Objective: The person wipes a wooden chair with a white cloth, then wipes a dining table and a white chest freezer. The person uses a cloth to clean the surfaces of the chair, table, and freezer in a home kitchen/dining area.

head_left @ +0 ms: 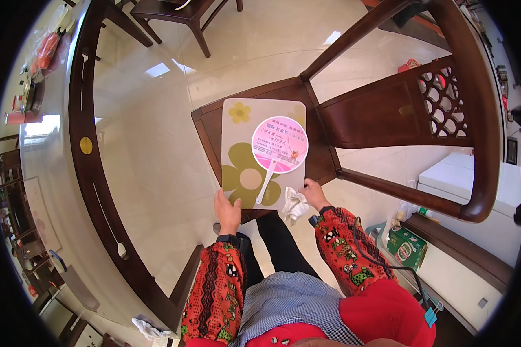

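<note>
A rectangular beige mat (239, 126) with olive and yellow flowers lies over the seat of a dark wooden armchair (319, 171). On the mat rests a round pink plastic hand fan (279, 141), its white handle towards me. My left hand (228, 211) grips the mat's near left corner, thumb on top. At the near right corner, my right hand (315, 195) has its fingers at the mat's edge. A crumpled white cloth (295, 205) hangs beside those fingers; how it is held is partly hidden.
To the left stands a table with a dark wooden edge (89, 186) and a glossy top carrying food and dishes. Another wooden chair (178, 15) is at the far side. At right are a green carton (407, 247) and a white box (449, 173). A cable (386, 265) runs along my right sleeve.
</note>
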### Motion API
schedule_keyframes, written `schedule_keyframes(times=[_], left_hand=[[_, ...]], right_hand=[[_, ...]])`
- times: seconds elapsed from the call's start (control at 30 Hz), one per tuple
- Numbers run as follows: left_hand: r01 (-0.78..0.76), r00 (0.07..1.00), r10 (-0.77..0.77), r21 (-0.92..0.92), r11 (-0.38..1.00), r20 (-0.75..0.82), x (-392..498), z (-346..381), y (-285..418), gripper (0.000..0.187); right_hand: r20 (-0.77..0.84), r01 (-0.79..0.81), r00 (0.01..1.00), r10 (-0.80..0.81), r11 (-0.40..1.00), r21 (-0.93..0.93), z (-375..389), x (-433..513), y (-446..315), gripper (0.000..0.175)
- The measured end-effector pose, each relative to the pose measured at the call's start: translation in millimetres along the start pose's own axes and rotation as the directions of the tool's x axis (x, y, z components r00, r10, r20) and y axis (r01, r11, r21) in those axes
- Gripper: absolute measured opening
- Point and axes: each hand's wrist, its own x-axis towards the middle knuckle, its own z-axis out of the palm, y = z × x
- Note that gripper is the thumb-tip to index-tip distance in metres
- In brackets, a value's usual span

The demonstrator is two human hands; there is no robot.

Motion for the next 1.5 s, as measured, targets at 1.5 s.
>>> schedule_keyframes(times=[1.5], left_hand=[[0.590, 0.632, -0.271, 0.224, 0.776, -0.726, -351.7, -374.2, -260.0, 0.045]], right_hand=[[-0.291, 0.128, 0.953, -0.082, 0.982, 0.141, -110.7, -230.0, -89.9, 0.022]])
